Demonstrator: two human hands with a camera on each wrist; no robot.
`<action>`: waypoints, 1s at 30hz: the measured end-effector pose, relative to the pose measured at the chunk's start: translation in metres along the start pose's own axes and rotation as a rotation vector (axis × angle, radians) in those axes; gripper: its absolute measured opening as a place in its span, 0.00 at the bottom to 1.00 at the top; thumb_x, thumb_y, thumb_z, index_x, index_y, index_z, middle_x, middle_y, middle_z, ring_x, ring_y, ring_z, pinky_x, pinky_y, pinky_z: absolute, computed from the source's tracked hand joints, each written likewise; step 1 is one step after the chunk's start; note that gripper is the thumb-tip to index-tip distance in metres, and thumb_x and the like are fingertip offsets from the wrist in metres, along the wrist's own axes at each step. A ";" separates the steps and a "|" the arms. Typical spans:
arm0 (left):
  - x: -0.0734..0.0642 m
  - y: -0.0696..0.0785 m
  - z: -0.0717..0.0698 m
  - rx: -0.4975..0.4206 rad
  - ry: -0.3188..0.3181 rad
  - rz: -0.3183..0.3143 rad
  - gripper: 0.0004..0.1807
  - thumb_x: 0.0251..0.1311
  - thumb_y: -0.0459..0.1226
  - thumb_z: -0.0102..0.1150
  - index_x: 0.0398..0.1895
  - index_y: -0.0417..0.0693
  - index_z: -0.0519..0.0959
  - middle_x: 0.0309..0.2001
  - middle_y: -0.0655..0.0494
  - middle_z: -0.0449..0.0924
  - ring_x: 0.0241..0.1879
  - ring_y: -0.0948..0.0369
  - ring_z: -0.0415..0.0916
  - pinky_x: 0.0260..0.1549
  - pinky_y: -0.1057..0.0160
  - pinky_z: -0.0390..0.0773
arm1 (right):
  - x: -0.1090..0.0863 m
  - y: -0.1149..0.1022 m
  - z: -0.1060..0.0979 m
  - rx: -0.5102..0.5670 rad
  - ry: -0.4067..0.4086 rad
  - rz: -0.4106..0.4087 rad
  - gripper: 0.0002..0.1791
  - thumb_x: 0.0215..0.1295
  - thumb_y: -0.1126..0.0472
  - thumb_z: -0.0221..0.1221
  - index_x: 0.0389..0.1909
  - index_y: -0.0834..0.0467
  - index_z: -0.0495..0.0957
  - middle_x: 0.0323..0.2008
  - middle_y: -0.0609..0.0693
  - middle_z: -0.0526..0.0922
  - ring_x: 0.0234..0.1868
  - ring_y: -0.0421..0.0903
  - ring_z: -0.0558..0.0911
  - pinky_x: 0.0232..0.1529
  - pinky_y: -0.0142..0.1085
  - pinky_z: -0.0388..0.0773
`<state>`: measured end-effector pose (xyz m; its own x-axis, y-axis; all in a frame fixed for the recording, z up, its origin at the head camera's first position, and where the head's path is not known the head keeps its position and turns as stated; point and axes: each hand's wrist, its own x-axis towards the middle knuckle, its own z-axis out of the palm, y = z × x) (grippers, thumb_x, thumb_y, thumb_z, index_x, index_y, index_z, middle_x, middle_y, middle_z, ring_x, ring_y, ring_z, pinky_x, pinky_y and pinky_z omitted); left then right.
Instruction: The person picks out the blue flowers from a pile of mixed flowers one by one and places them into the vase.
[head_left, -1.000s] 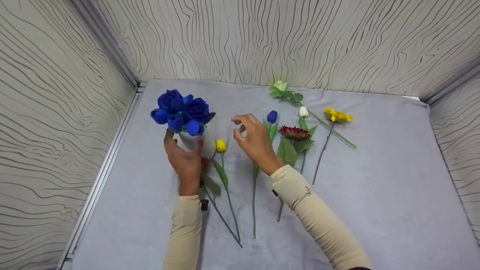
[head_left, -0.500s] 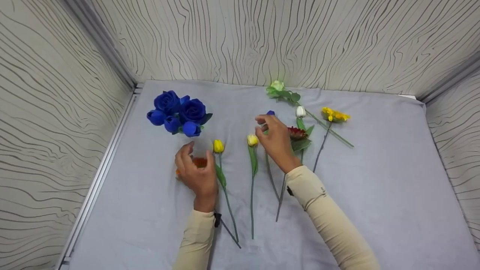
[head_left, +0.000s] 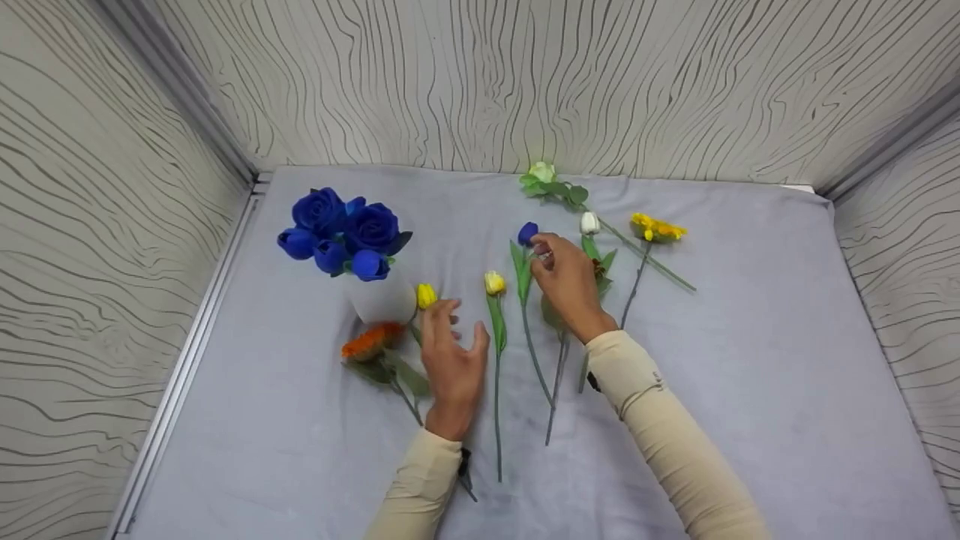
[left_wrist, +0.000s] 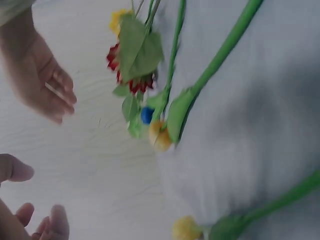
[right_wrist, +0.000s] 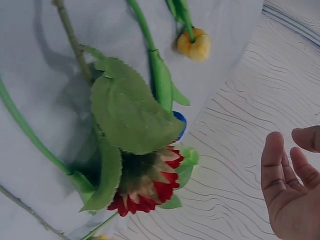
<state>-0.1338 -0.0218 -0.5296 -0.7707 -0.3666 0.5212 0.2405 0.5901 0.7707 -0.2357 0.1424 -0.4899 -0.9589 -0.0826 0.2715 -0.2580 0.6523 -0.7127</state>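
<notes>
My right hand (head_left: 570,289) hovers over the row of artificial flowers, its loosely bent fingertips beside the blue tulip (head_left: 528,233). It holds nothing and partly covers the dark red flower (right_wrist: 157,185), whose broad leaves show in the right wrist view. My left hand (head_left: 452,371), fingers spread and nothing in them, is between the yellow tulip (head_left: 426,295) and the pale yellow tulip (head_left: 494,283). The yellow tulip's stem is mostly hidden beneath this hand. Left of it, a white vase (head_left: 380,298) holds several blue roses and buds (head_left: 341,232).
An orange flower (head_left: 373,341) lies in front of the vase. Toward the back right are a white tulip (head_left: 589,223), a pale green rose (head_left: 541,173) and a yellow flower (head_left: 658,228). Patterned panels (head_left: 480,82) enclose the grey cloth (head_left: 750,360).
My left hand has left the vase and moved right and nearer. My right hand has shifted right, uncovering the pale yellow tulip, to beside the blue tulip.
</notes>
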 end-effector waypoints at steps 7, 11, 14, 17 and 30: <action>-0.024 0.002 0.029 0.047 -0.261 0.032 0.21 0.51 0.28 0.67 0.49 0.39 0.75 0.43 0.48 0.74 0.30 0.57 0.73 0.28 0.62 0.76 | -0.001 0.015 0.010 -0.017 -0.042 0.049 0.18 0.59 0.71 0.57 0.51 0.64 0.79 0.38 0.59 0.85 0.37 0.52 0.83 0.38 0.46 0.79; -0.037 0.000 0.044 0.080 -0.360 0.027 0.20 0.50 0.27 0.68 0.48 0.38 0.76 0.40 0.48 0.76 0.28 0.58 0.75 0.29 0.62 0.77 | 0.000 0.025 0.019 -0.039 -0.108 0.120 0.19 0.59 0.71 0.57 0.52 0.65 0.78 0.38 0.60 0.84 0.36 0.53 0.83 0.37 0.47 0.79; -0.043 -0.001 0.053 0.127 -0.417 0.001 0.19 0.48 0.28 0.68 0.46 0.37 0.77 0.38 0.48 0.77 0.31 0.56 0.77 0.31 0.60 0.78 | 0.000 0.032 0.027 -0.076 -0.153 0.156 0.18 0.59 0.70 0.58 0.52 0.66 0.78 0.39 0.60 0.83 0.37 0.53 0.83 0.39 0.47 0.79; -0.044 -0.003 0.061 0.169 -0.480 -0.046 0.20 0.48 0.29 0.69 0.47 0.37 0.78 0.38 0.47 0.77 0.33 0.53 0.78 0.33 0.58 0.78 | 0.000 0.035 0.038 -0.099 -0.177 0.180 0.18 0.59 0.70 0.59 0.51 0.67 0.78 0.39 0.59 0.83 0.38 0.54 0.82 0.41 0.46 0.78; -0.042 0.004 0.090 0.300 -0.591 -0.132 0.10 0.53 0.30 0.64 0.38 0.35 0.77 0.30 0.46 0.74 0.26 0.51 0.76 0.25 0.55 0.77 | 0.003 0.044 0.063 -0.243 -0.185 0.291 0.04 0.59 0.67 0.61 0.30 0.62 0.74 0.27 0.57 0.78 0.29 0.52 0.79 0.28 0.44 0.73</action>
<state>-0.1532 0.0608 -0.5811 -0.9961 -0.0444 0.0759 0.0139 0.7728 0.6345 -0.2573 0.1234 -0.5606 -0.9984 0.0118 -0.0551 0.0408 0.8254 -0.5631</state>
